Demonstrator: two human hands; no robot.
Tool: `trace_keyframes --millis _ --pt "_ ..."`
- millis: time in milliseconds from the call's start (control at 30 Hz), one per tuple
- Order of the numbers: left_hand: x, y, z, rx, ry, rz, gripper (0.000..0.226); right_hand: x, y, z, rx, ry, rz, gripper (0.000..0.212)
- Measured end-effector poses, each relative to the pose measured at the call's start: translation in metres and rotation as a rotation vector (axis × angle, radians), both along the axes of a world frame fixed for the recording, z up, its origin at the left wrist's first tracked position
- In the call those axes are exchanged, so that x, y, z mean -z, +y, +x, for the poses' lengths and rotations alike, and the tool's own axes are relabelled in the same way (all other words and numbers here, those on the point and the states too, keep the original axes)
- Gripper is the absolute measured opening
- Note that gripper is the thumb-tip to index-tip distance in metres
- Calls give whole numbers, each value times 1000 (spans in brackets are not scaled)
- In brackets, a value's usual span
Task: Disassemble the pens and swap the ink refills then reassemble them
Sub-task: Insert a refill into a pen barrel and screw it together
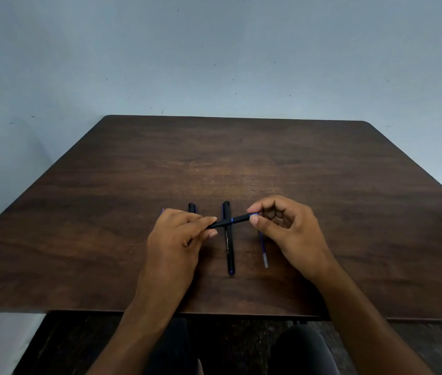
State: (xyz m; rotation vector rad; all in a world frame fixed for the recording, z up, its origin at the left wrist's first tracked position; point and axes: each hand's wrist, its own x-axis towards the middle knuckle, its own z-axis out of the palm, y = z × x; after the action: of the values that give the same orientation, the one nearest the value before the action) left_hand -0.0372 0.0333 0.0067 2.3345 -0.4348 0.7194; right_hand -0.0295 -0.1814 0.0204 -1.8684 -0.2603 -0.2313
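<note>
Dark wood is lying under everything we are doing, a brown counter (322, 212) whose near edge is cutting across just above our knees. Nearest to us, the left hand (176, 239) is pinching the rear of a black pen barrel (228, 222) between thumb and forefinger, while the right hand (282, 226) is pinching its tip end, thumb and forefinger closed on the blue-ringed section. We are holding the barrel crosswise, just above the counter. We are judging this to be the twisting step, either unscrewing the tip or screwing it back; which one we cannot tell.

Beneath the held barrel a second black pen (229, 250) is lying lengthwise, printed side up. A thin refill (263, 253) is resting beside the right wrist, partly hidden by it. Just beyond the left knuckles a short dark cap (192, 207) is showing.

Next, we are expecting to need opposing turns of both hands, with a steady grip on the small tip.

Farther off, the counter is running to a rounded back corner, and a pale blue-grey wall (214, 50), speckled with small marks, is rising behind it.
</note>
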Motion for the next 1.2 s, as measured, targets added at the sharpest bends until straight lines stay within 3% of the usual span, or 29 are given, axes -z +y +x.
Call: trace_keyframes --millis 167,467,633,833,1033,1200 --pt "1 0 0 3 -6 5 21 2 1 2 19 -21 -59 4" --pt "1 0 1 8 3 18 21 2 5 2 75 -54 -188 33" --pt "0 0 1 -2 13 37 21 0 2 1 19 -7 6 16" --pt "0 -1 0 3 1 33 21 2 0 2 21 -32 -73 5" --pt "1 -1 0 14 -5 23 21 4 3 4 62 -84 -200 24" --pt "1 -1 0 -3 -6 16 21 3 6 2 76 -85 -188 36"
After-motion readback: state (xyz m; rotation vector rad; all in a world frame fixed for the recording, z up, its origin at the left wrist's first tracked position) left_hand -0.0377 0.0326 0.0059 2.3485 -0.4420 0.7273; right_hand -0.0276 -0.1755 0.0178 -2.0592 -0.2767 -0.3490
